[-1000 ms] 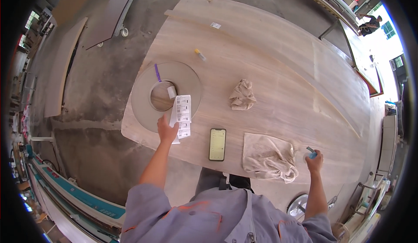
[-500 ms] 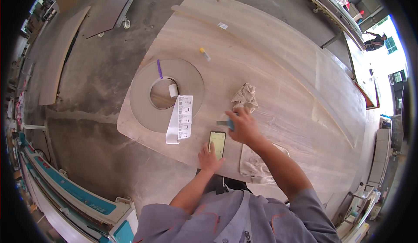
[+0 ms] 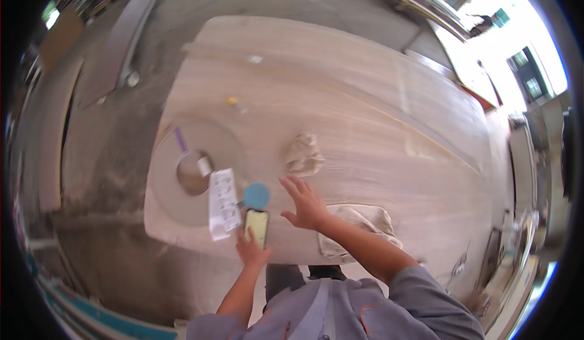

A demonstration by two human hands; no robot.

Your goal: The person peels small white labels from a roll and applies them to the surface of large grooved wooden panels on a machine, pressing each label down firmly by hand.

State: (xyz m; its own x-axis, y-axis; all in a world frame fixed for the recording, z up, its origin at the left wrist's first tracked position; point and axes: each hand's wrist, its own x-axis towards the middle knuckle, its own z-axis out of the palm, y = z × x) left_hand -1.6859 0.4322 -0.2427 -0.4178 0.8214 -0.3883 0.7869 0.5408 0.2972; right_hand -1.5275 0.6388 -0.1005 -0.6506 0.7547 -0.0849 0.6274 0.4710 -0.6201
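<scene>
My left hand (image 3: 252, 252) rests on the lower part of a phone (image 3: 260, 221) with a lit yellowish screen, fingers spread over it. The phone lies near the table's front edge. Just beyond its top end is a round blue disc-shaped thing (image 3: 256, 195) with a small dark piece at its left; its kind I cannot make out. To the right, my right hand (image 3: 307, 206) is open above the table, fingers apart and nothing in it. A crumpled beige cloth (image 3: 305, 154) lies beyond that hand. Under my right forearm is a second, spread cloth (image 3: 365, 221).
On the left, a strip of printed labels (image 3: 224, 203) overlaps a large flat grey coil (image 3: 163, 182) with a purple band (image 3: 180, 140). A yellow-capped tube (image 3: 233, 102) stays farther back on the wood-patterned table (image 3: 377, 151). Boards (image 3: 115, 54) stand on the floor at left.
My right hand has let go of the blue thing, which now lies beyond the phone, and has opened. The view has shifted, moving the scene leftward. My left hand is still on the phone.
</scene>
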